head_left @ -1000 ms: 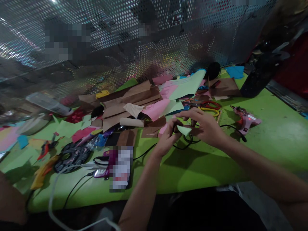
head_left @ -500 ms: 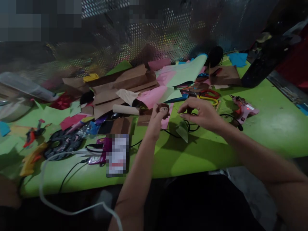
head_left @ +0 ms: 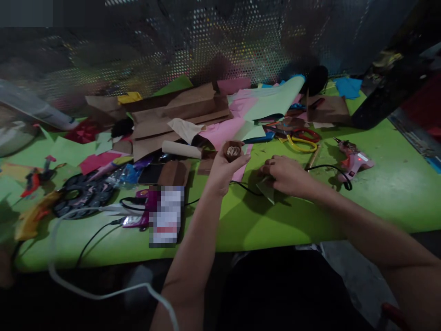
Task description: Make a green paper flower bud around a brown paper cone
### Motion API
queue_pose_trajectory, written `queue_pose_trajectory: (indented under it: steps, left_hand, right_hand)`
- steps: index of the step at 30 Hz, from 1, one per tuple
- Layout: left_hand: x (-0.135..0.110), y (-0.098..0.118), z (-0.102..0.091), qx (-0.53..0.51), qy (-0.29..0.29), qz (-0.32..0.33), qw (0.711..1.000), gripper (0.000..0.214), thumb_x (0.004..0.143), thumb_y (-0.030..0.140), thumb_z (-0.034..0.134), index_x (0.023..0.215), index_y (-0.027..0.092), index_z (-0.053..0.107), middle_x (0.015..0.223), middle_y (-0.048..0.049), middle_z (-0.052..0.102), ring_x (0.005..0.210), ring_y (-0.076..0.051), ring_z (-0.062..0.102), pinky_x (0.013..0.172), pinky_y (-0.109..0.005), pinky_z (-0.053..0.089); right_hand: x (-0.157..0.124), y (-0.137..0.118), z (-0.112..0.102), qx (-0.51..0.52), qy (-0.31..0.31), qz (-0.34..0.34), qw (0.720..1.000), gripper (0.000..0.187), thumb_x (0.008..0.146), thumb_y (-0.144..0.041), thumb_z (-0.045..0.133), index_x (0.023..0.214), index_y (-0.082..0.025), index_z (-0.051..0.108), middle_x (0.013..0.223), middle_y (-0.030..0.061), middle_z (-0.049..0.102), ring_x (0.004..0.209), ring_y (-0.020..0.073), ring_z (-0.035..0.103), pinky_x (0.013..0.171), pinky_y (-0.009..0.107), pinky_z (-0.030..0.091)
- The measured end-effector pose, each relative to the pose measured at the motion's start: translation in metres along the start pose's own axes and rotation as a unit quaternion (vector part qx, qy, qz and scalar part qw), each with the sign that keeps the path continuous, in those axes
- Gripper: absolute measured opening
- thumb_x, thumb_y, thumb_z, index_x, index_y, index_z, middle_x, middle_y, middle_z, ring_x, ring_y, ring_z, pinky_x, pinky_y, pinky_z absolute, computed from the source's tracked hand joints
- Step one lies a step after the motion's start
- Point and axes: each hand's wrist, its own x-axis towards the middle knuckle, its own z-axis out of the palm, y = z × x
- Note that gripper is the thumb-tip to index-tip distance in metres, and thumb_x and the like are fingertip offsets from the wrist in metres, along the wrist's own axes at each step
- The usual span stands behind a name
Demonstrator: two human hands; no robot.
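Head cam: a small brown paper piece (head_left: 232,151) with a pale swirl in its middle is held up over the counter (head_left: 403,193) by the left hand (head_left: 222,171), fingers clamped around it, thumb poking out toward the other hand. The right hand (head_left: 284,175) is kept low near the green surface, fingers curled and bunched together at the top of a pale green scrap (head_left: 267,191). Whether that scrap is actually pinched can't be told, since the fingertips are hidden. A pink glue gun (head_left: 354,162) is set well off to the right, and a cream roll (head_left: 181,150) plus some brown sheets (head_left: 182,108) are piled farther back, toward the left.
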Motion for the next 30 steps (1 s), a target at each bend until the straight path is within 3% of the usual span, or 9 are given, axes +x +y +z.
queue_pose_trajectory:
  steps: [2,4,9,12,14,17,20,27,30]
  left_hand:
    - [-0.001,0.001,0.0,0.002,-0.009,0.005,1.0,0.039,0.063,0.029,0.086,0.093,0.02,0.062,0.075,0.0026,0.05,0.072,-0.011,0.051,0.066,-0.025,0.043]
    - [-0.002,0.0,0.001,0.002,-0.016,0.006,1.0,0.036,0.065,0.026,0.084,0.094,0.02,0.063,0.075,0.0022,0.053,0.072,-0.011,0.052,0.069,-0.026,0.045]
    - [-0.008,0.001,0.005,0.001,-0.079,0.021,0.997,0.038,0.066,0.017,0.081,0.1,0.02,0.066,0.085,0.0001,0.062,0.079,-0.012,0.058,0.073,-0.025,0.049]
    - [-0.011,0.0,0.01,0.026,-0.12,0.047,0.991,0.046,0.066,0.02,0.084,0.109,0.022,0.067,0.091,-0.0018,0.065,0.086,-0.014,0.061,0.076,-0.026,0.05]
    - [-0.012,-0.002,0.014,0.044,-0.143,0.073,0.986,0.053,0.066,0.025,0.087,0.115,0.023,0.067,0.1,-0.0042,0.067,0.094,-0.017,0.063,0.082,-0.028,0.052]
    - [-0.011,-0.005,0.017,0.086,-0.155,0.124,0.976,0.055,0.068,0.03,0.088,0.119,0.023,0.068,0.116,-0.0074,0.068,0.109,-0.022,0.062,0.098,-0.035,0.05]
    - [-0.011,-0.007,0.017,0.141,-0.131,0.166,0.967,0.048,0.068,0.03,0.088,0.112,0.023,0.072,0.115,-0.0078,0.067,0.118,-0.025,0.059,0.106,-0.039,0.045]
    - [-0.01,-0.008,0.016,0.134,-0.085,0.17,0.973,0.032,0.067,0.028,0.088,0.095,0.021,0.075,0.106,-0.0068,0.064,0.113,-0.023,0.061,0.1,-0.035,0.048]
    - [-0.009,-0.011,0.018,0.071,-0.061,0.118,0.989,0.035,0.062,0.03,0.09,0.091,0.019,0.072,0.097,-0.0041,0.068,0.1,-0.02,0.065,0.093,-0.033,0.052]
  right_hand:
    - [0.001,0.002,-0.001,0.071,0.04,0.028,0.996,0.028,0.077,-0.005,0.061,0.096,-0.019,0.077,0.09,0.009,0.075,0.087,0.0237,0.065,0.076,0.033,0.044]
    - [0.001,0.004,-0.005,0.184,0.117,0.064,0.974,0.023,0.078,-0.009,0.062,0.093,-0.018,0.076,0.091,0.0066,0.075,0.084,0.0212,0.065,0.075,0.032,0.045]
    - [0.002,0.006,-0.013,0.421,0.261,0.163,0.853,0.019,0.077,-0.029,0.07,0.092,-0.019,0.072,0.085,0.0021,0.068,0.076,0.0165,0.06,0.07,0.029,0.047]
    - [0.005,0.004,-0.01,0.508,0.28,0.199,0.79,0.024,0.074,-0.035,0.071,0.093,-0.02,0.067,0.082,-0.0004,0.063,0.07,0.0137,0.054,0.065,0.028,0.046]
    - [0.006,0.001,-0.006,0.543,0.275,0.202,0.767,0.028,0.073,-0.038,0.072,0.094,-0.021,0.064,0.082,-0.0009,0.062,0.071,0.0137,0.054,0.064,0.027,0.046]
    - [0.008,-0.004,0.002,0.561,0.255,0.181,0.766,0.029,0.072,-0.04,0.072,0.091,-0.021,0.061,0.084,0.0,0.063,0.076,0.015,0.055,0.068,0.028,0.047]
    - [0.009,-0.007,0.008,0.568,0.231,0.167,0.772,0.029,0.071,-0.042,0.073,0.086,-0.021,0.06,0.083,0.0002,0.063,0.078,0.016,0.056,0.069,0.029,0.047]
    - [0.009,-0.009,0.007,0.604,0.192,0.198,0.748,0.034,0.066,-0.04,0.079,0.089,-0.022,0.063,0.074,-0.0035,0.059,0.06,0.0114,0.049,0.055,0.026,0.04]
    - [0.009,-0.009,0.005,0.612,0.183,0.18,0.748,0.032,0.068,-0.045,0.079,0.084,-0.022,0.062,0.073,-0.0036,0.057,0.058,0.0112,0.049,0.053,0.026,0.039]
